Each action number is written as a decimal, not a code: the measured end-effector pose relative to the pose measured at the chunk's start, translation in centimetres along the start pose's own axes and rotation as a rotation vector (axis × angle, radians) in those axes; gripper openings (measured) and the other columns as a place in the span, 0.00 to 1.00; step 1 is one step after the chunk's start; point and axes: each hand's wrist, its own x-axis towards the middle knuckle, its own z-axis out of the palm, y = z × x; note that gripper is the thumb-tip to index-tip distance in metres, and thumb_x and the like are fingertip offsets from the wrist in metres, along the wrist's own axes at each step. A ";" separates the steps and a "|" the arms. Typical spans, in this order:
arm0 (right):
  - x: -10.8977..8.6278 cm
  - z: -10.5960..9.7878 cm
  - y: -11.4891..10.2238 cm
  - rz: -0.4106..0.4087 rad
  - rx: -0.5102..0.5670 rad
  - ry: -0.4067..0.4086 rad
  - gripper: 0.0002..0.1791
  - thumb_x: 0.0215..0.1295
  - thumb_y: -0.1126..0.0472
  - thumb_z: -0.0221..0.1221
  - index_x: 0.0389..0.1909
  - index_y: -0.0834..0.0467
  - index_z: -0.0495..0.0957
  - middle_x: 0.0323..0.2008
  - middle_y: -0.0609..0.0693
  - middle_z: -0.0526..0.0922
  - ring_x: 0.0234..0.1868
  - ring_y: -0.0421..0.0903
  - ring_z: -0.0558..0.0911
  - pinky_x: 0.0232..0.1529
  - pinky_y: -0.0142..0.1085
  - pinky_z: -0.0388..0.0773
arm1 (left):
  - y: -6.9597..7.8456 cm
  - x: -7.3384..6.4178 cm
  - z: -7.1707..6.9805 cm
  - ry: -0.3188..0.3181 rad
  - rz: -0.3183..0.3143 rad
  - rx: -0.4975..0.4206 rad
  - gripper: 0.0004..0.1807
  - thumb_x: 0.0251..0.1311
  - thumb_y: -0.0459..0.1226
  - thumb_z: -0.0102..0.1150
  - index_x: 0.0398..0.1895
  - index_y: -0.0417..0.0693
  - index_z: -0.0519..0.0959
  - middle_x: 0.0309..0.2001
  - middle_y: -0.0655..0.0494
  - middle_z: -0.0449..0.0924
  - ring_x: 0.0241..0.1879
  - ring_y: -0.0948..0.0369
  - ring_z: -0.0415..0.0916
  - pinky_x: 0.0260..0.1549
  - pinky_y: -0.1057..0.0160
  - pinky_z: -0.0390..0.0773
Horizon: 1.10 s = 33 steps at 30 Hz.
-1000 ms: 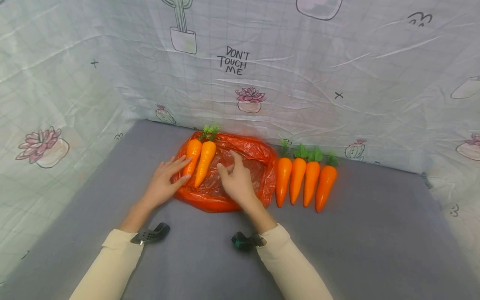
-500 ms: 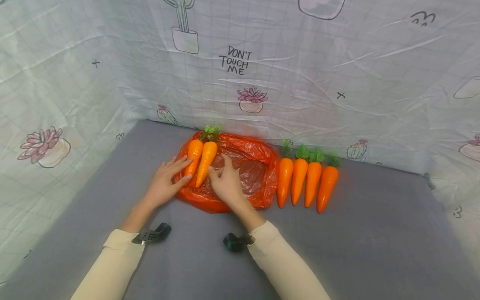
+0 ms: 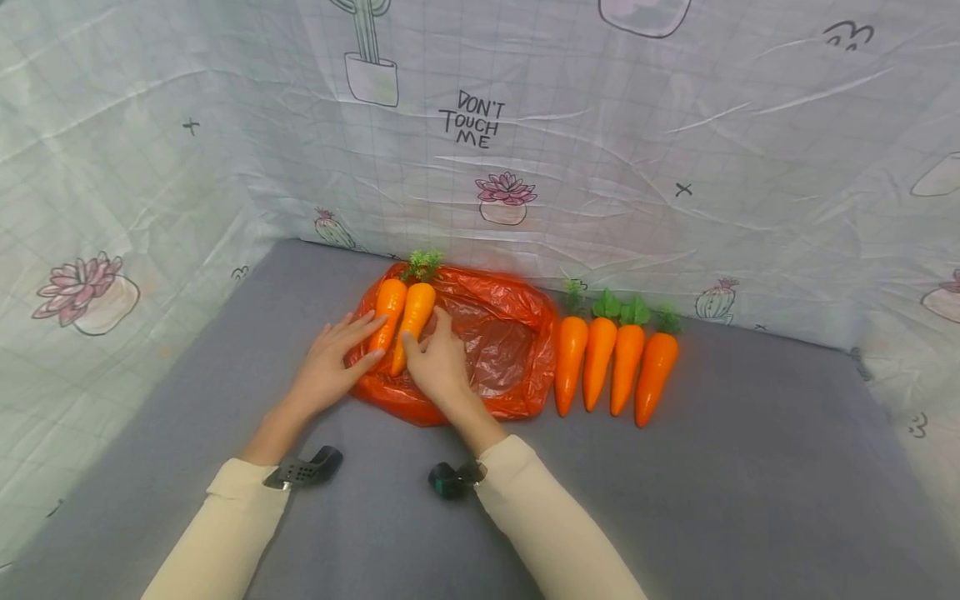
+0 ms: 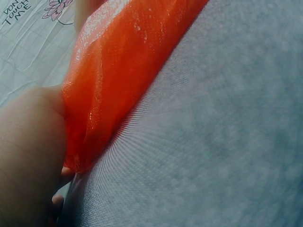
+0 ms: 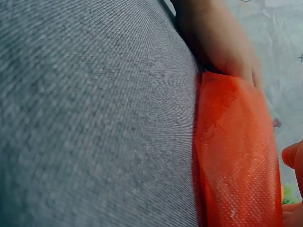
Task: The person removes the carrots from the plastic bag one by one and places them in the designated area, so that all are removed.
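The bench [image 3: 750,483] spreads across the frame's lower right, past 4 carrots [image 3: 600,358] just beside the red bag [image 3: 542,367]. Left of centre, 2 bagged carrots [image 3: 417,307] lie inside: left hand [image 3: 330,358] straight-fingered across the bag's left edge, right hand [image 3: 438,362] bent beside 1, its grip unclear.

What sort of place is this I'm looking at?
Probably a small staged corner, indoors, rather than a working kitchen: a wrinkled, whitish sheet printed with potted plants hangs behind a flat, grey, woven-looking surface, where four glossy orange, plastic-looking carrots lie in a row.
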 end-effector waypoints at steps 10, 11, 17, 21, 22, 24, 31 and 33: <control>0.4 0.7 0.7 0.031 -0.108 0.059 0.45 0.61 0.38 0.59 0.69 0.62 0.58 0.25 0.45 0.76 0.25 0.40 0.75 0.25 0.34 0.72 | -0.2 0.0 0.2 -0.001 0.000 0.007 0.30 0.65 0.49 0.56 0.68 0.52 0.67 0.69 0.45 0.61 0.69 0.39 0.50 0.66 0.37 0.41; 0.5 0.8 0.8 0.031 -0.117 0.063 0.45 0.60 0.37 0.59 0.69 0.62 0.59 0.25 0.44 0.76 0.25 0.40 0.76 0.26 0.35 0.72 | -0.2 0.0 0.3 -0.001 -0.001 0.008 0.30 0.65 0.49 0.56 0.68 0.52 0.67 0.69 0.45 0.61 0.69 0.40 0.50 0.66 0.37 0.41; 0.7 1.2 1.1 0.036 -0.175 0.077 0.50 0.57 0.32 0.58 0.69 0.62 0.59 0.24 0.43 0.76 0.25 0.40 0.76 0.28 0.36 0.74 | -0.4 0.0 0.4 0.003 0.001 0.013 0.30 0.65 0.49 0.56 0.69 0.53 0.67 0.69 0.45 0.61 0.70 0.40 0.50 0.66 0.37 0.41; 0.7 1.3 1.0 0.044 -0.210 0.081 0.51 0.56 0.31 0.58 0.70 0.63 0.59 0.23 0.44 0.75 0.25 0.42 0.76 0.30 0.38 0.75 | -0.3 -0.1 0.3 0.004 -0.001 0.012 0.30 0.65 0.49 0.56 0.68 0.52 0.67 0.69 0.45 0.61 0.70 0.40 0.50 0.66 0.37 0.41; 0.7 1.4 1.0 0.044 -0.217 0.083 0.51 0.56 0.31 0.58 0.70 0.63 0.59 0.23 0.44 0.75 0.25 0.42 0.75 0.30 0.39 0.75 | -0.3 -0.1 0.3 0.004 -0.002 0.011 0.30 0.65 0.49 0.56 0.68 0.52 0.67 0.69 0.45 0.61 0.70 0.40 0.50 0.66 0.37 0.41; 0.7 1.4 0.9 0.046 -0.218 0.084 0.50 0.56 0.31 0.59 0.70 0.62 0.59 0.22 0.43 0.74 0.24 0.41 0.75 0.29 0.39 0.75 | -0.3 -0.1 0.3 0.004 -0.004 0.012 0.30 0.65 0.49 0.56 0.68 0.52 0.68 0.69 0.45 0.61 0.69 0.40 0.50 0.66 0.37 0.42; 0.6 1.5 0.8 0.069 -0.223 0.087 0.48 0.57 0.33 0.59 0.70 0.59 0.60 0.29 0.48 0.80 0.33 0.47 0.80 0.36 0.45 0.78 | -0.2 -0.1 0.3 0.003 -0.009 0.014 0.30 0.65 0.49 0.56 0.69 0.53 0.67 0.69 0.47 0.61 0.70 0.41 0.50 0.66 0.37 0.42; 0.6 1.5 0.7 0.078 -0.225 0.085 0.48 0.57 0.32 0.58 0.70 0.58 0.60 0.38 0.52 0.82 0.40 0.51 0.82 0.41 0.48 0.78 | -0.2 -0.1 0.3 0.001 -0.012 0.015 0.30 0.64 0.49 0.56 0.68 0.53 0.68 0.70 0.47 0.61 0.70 0.41 0.50 0.66 0.38 0.42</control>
